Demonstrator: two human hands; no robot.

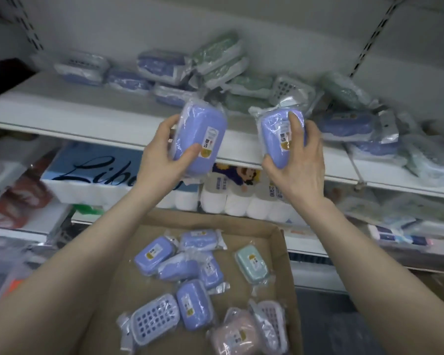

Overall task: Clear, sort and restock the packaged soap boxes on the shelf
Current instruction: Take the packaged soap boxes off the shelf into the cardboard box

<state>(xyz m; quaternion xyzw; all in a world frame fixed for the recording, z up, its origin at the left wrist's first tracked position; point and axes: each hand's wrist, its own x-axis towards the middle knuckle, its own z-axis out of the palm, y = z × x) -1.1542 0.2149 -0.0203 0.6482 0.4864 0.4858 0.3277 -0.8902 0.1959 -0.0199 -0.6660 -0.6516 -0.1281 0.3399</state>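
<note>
White metal store shelving [87,116] fills the far view, with slotted uprights on a white back panel. Below it, nearest the person, stands an open brown cardboard carton [286,252] holding a loose batch of film-wrapped plastic soap boxes [190,301]: mostly lilac-blue, one pale green, one pink, two with perforated lids. On the lower shelf, far left, lies a large blue-and-white pack of paper rolls [87,172] printed with dark script that begins "Lib"; the rest is hidden by the left arm. A mixed heap of wrapped blue and green soap boxes [215,73] sits unsorted on the upper shelf, from centre to far right. At the front edge of that shelf, above the carton, the left hand [159,162] grasps one lilac-blue oval wrapped soap box [203,131], with the thumb across its face. The right hand [300,165] grasps a second lilac-blue wrapped soap box [277,139], with the fingers curled over its top. Step in hand, as judged: clearing and sorting by colour, since the heap is unsorted and the carton is part filled. The next move calls for placing both boxes with the matching colour while keeping a firm hold on the slippery film. Each held box carries a white-and-yellow sticker; its print is too small to read.
</note>
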